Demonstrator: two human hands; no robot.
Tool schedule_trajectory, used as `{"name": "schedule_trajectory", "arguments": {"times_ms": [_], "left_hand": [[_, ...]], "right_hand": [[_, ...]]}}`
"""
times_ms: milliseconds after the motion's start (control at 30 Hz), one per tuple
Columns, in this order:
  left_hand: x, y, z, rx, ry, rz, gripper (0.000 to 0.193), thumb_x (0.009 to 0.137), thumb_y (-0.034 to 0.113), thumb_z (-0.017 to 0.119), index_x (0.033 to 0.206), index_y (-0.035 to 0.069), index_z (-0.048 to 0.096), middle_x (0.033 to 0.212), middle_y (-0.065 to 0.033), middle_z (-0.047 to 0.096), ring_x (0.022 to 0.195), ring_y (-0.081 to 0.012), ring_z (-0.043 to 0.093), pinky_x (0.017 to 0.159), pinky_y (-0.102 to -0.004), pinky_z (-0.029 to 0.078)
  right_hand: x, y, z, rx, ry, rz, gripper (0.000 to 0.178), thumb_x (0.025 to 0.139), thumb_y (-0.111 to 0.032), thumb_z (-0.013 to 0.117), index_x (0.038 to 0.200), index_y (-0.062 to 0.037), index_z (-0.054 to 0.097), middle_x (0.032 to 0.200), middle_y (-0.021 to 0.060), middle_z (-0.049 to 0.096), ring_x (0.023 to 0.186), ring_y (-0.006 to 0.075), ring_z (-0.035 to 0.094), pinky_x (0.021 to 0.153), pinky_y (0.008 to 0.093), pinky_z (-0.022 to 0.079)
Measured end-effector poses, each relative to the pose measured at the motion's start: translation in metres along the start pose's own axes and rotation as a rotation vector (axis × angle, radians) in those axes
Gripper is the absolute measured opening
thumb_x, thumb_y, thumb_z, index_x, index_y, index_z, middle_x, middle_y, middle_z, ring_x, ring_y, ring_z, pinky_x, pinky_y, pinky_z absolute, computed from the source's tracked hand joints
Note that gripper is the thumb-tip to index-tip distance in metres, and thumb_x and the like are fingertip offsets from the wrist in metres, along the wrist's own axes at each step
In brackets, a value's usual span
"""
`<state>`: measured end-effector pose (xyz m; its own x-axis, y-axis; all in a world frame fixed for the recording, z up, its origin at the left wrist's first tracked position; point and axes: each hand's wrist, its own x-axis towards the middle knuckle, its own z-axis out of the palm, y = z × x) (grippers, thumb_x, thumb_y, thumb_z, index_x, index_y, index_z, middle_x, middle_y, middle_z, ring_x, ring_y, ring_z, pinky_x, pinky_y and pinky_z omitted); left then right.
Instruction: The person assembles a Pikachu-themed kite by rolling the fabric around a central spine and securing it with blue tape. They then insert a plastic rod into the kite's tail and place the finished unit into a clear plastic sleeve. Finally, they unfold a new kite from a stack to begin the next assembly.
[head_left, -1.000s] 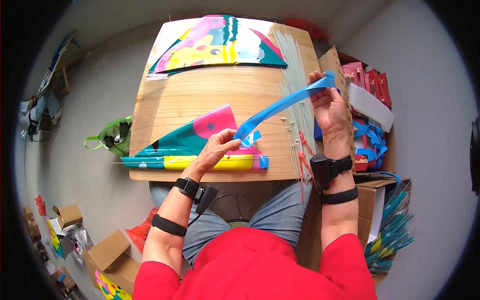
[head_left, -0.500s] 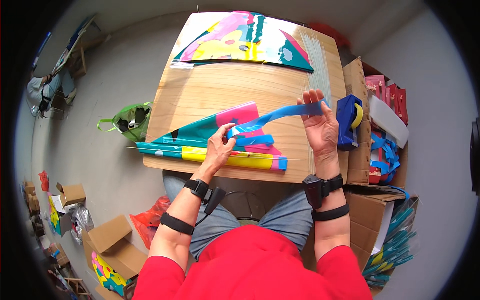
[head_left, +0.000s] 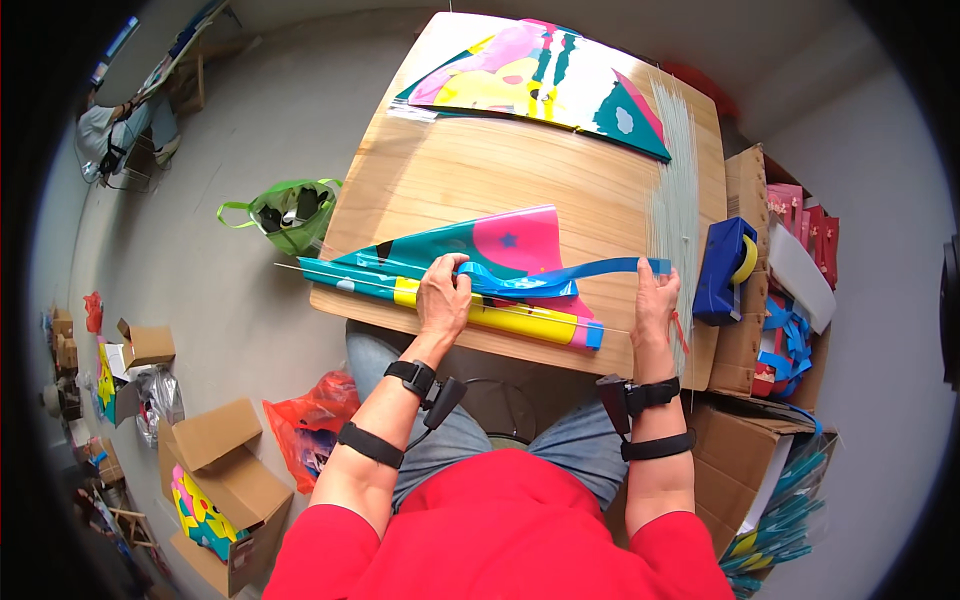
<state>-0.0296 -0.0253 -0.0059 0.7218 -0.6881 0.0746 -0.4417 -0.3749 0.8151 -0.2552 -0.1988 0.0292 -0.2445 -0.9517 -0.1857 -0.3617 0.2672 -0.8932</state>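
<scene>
A shiny blue ribbon (head_left: 598, 268) stretches between my two hands above the near part of the table. My left hand (head_left: 443, 302) pinches its looped end, with the slack folded to the right of my fingers. At the other end, my right hand (head_left: 655, 308) grips the ribbon's tip between thumb and fingers. Beneath lies a teal, pink and yellow printed plastic sheet (head_left: 432, 244), shaped like a triangular kite. Its near edge is rolled into a tube (head_left: 522, 321), with a thin rod along it and a blue patch at the right end.
More printed sheets (head_left: 500, 85) lie on the table's (head_left: 540, 170) far side. Thin clear rods (head_left: 677, 190) line its right. Beyond stands a blue tape dispenser (head_left: 722, 275) beside a cardboard box (head_left: 742, 320). A green bag (head_left: 290, 232) sits left. A person (head_left: 110, 135) is far left.
My right hand has come down toward the table, and its spread fingers have closed on the ribbon's end. The ribbon hangs lower and straighter. The whole view has shifted slightly.
</scene>
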Motion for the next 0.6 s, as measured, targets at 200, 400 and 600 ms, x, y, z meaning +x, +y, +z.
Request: {"name": "schedule_trajectory", "arguments": {"times_ms": [200,400,600], "left_hand": [[0.003,0.001,-0.004,-0.066,0.024,0.041,0.020,0.084,0.005,0.054,0.101,0.003,0.065,0.094,-0.0138,0.067,0.077,-0.0269,0.065,0.074,-0.0380,0.053],[0.004,0.008,-0.007,-0.146,0.011,0.011,0.017,0.089,0.008,0.056,0.101,0.001,0.065,0.091,-0.0156,0.067,0.079,-0.0283,0.066,0.074,-0.0383,0.053],[0.004,-0.003,-0.005,-0.064,0.020,0.045,0.024,0.094,0.017,0.057,0.109,0.000,0.067,0.099,-0.0186,0.069,0.089,-0.0359,0.066,0.079,-0.0410,0.052]], "right_hand": [[-0.064,-0.014,0.023,-0.493,-0.048,-0.999,0.058,0.078,-0.015,0.074,0.130,-0.0023,0.053,0.147,0.0205,0.041,0.140,0.0372,0.032,0.116,0.0494,0.023],[-0.103,-0.021,0.075,-0.480,-0.530,-1.212,0.047,0.078,-0.021,0.073,0.120,-0.0046,0.060,0.139,0.0153,0.050,0.136,0.0326,0.041,0.118,0.0552,0.019],[-0.101,-0.012,0.109,-0.627,-0.430,-1.398,0.029,0.085,-0.012,0.060,0.113,-0.0046,0.064,0.096,0.0106,0.069,0.107,0.0280,0.063,0.117,0.0588,0.019]]}}
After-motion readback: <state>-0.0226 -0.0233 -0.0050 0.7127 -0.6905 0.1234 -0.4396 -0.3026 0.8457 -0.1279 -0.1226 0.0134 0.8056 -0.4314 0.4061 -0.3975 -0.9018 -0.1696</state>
